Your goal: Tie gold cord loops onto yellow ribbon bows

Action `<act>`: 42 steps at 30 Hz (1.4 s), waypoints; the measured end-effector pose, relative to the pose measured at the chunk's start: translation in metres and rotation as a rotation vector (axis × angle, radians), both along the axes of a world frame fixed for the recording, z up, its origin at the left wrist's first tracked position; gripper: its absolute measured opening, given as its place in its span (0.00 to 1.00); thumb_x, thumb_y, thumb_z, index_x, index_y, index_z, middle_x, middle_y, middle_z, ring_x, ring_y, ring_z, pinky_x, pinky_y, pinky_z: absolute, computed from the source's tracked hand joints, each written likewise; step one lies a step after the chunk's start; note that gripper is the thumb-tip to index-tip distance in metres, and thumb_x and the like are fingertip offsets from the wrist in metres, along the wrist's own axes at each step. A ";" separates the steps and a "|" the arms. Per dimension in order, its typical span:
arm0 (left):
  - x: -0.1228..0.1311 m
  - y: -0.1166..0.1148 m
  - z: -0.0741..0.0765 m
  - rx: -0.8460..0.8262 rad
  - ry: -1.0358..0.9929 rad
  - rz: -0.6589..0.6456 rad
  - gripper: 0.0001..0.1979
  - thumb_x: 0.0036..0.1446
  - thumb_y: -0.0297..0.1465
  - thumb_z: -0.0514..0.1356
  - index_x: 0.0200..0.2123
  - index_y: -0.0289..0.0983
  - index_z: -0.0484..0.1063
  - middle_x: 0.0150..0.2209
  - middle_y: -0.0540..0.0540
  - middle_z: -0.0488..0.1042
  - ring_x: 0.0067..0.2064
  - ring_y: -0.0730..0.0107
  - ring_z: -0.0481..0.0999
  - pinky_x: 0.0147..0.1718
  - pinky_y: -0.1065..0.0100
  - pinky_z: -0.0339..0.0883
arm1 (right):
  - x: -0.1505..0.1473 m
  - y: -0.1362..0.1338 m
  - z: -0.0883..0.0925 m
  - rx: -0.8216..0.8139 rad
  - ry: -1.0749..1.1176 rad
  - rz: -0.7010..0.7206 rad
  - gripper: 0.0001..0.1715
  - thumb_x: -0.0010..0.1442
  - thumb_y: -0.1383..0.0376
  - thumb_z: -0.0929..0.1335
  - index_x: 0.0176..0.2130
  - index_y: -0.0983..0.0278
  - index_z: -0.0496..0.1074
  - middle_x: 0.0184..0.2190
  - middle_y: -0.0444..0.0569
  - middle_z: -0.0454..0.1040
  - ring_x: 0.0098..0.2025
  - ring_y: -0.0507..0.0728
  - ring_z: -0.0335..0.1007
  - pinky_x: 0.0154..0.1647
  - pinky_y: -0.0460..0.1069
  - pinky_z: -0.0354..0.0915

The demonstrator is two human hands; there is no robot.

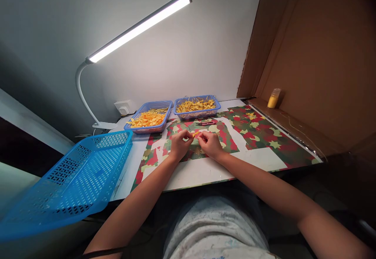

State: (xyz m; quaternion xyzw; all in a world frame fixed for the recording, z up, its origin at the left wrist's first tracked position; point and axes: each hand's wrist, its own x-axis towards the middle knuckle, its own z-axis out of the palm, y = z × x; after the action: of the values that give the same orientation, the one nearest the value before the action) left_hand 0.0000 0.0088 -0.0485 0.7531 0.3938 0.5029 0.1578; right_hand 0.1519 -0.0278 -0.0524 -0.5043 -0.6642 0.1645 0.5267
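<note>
My left hand (180, 145) and my right hand (212, 144) meet over the camouflage-patterned table cover (232, 143), fingers closed in a pinch. Between the fingertips shows a small yellow ribbon-like piece (195, 134), pinched from both sides; its exact shape is too small to tell. Just beyond the hands lies a pair of dark thread snips (206, 123). Behind to the left is a blue-purple basket (168, 112) of yellow-orange ribbon-like pieces (148, 119). Another such basket (219, 105), holding golden strip-like pieces (196, 104), is beside it against the wall.
A large blue perforated basket (100, 173) juts past the table's left edge. The lit lamp (141, 26) rises from a clamp at the back left, near a white plug block (125, 107). Right, a bottle with yellow contents (273, 99) stands by brown cardboard (320, 55). Small yellow pieces (251, 116) lie far right.
</note>
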 end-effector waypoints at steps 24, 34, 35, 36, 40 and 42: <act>0.000 0.002 -0.001 0.075 0.029 -0.009 0.05 0.48 0.26 0.61 0.22 0.39 0.70 0.23 0.52 0.77 0.26 0.73 0.74 0.28 0.72 0.66 | 0.000 0.000 -0.001 -0.006 0.008 -0.002 0.10 0.55 0.65 0.63 0.24 0.63 0.67 0.15 0.39 0.60 0.20 0.50 0.55 0.24 0.46 0.53; 0.003 -0.003 0.001 0.006 0.026 0.003 0.05 0.47 0.26 0.61 0.22 0.39 0.70 0.23 0.52 0.77 0.26 0.72 0.74 0.28 0.72 0.67 | -0.001 0.001 -0.002 -0.030 -0.007 -0.023 0.11 0.55 0.65 0.63 0.22 0.63 0.66 0.16 0.40 0.61 0.20 0.50 0.55 0.25 0.47 0.53; 0.004 -0.004 0.001 0.003 0.028 -0.003 0.05 0.47 0.26 0.61 0.22 0.39 0.70 0.23 0.52 0.77 0.26 0.72 0.74 0.27 0.72 0.67 | -0.001 0.002 -0.003 -0.035 -0.008 -0.029 0.11 0.55 0.65 0.63 0.22 0.63 0.66 0.16 0.40 0.61 0.20 0.51 0.55 0.25 0.47 0.53; 0.005 -0.004 0.002 0.005 0.038 -0.009 0.05 0.47 0.26 0.61 0.21 0.39 0.70 0.23 0.52 0.77 0.25 0.72 0.74 0.27 0.72 0.67 | -0.001 0.003 -0.004 -0.040 -0.008 -0.037 0.11 0.55 0.66 0.63 0.22 0.63 0.66 0.16 0.40 0.61 0.20 0.51 0.55 0.25 0.47 0.53; 0.007 -0.006 0.003 0.040 0.080 -0.024 0.06 0.46 0.23 0.61 0.21 0.39 0.69 0.22 0.53 0.76 0.25 0.73 0.73 0.28 0.73 0.67 | -0.001 0.006 -0.007 -0.060 -0.006 -0.068 0.11 0.55 0.66 0.63 0.22 0.63 0.66 0.16 0.41 0.63 0.21 0.51 0.57 0.25 0.47 0.53; 0.007 -0.006 0.002 0.058 0.074 -0.022 0.07 0.46 0.23 0.61 0.21 0.38 0.69 0.23 0.53 0.76 0.25 0.73 0.73 0.28 0.73 0.67 | -0.002 0.007 -0.008 -0.072 -0.002 -0.067 0.11 0.56 0.65 0.64 0.23 0.63 0.68 0.17 0.41 0.65 0.22 0.51 0.59 0.25 0.46 0.54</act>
State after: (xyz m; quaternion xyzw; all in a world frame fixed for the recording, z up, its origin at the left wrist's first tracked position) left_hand 0.0067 0.0032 -0.0461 0.7798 0.3762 0.4842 0.1266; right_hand 0.1503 -0.0208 -0.0605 -0.5450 -0.6412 0.1703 0.5128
